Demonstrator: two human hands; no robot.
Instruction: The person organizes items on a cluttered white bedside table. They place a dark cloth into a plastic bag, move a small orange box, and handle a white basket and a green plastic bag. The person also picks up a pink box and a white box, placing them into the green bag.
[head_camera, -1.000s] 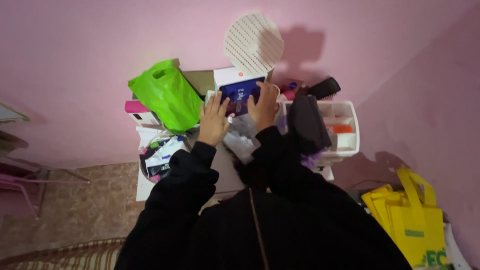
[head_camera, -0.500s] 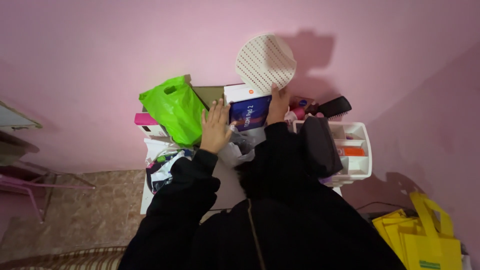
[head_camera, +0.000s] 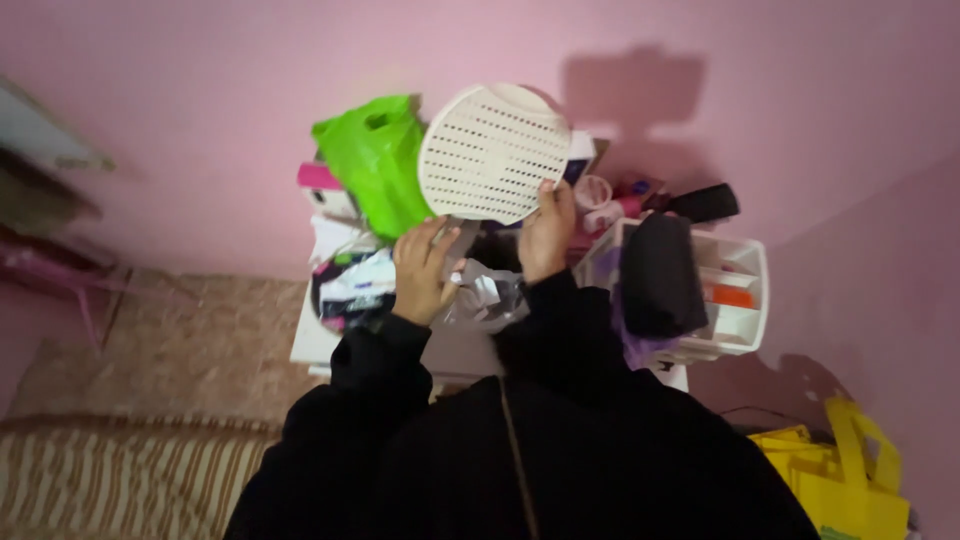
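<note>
Fingers of our right hand (head_camera: 545, 232) are clasping the lower rim of the round perforated white lid (head_camera: 493, 153), tilting it up at upper centre above the cluttered white table (head_camera: 312, 345), while our left hand (head_camera: 423, 270) is hovering loosely curled, holding nothing, over crumpled clear plastic (head_camera: 488, 298).

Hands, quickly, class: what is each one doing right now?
Left hand: curled at a grey strip below the disc; grip cannot be told.
Right hand: holding the perforated disc.
</note>
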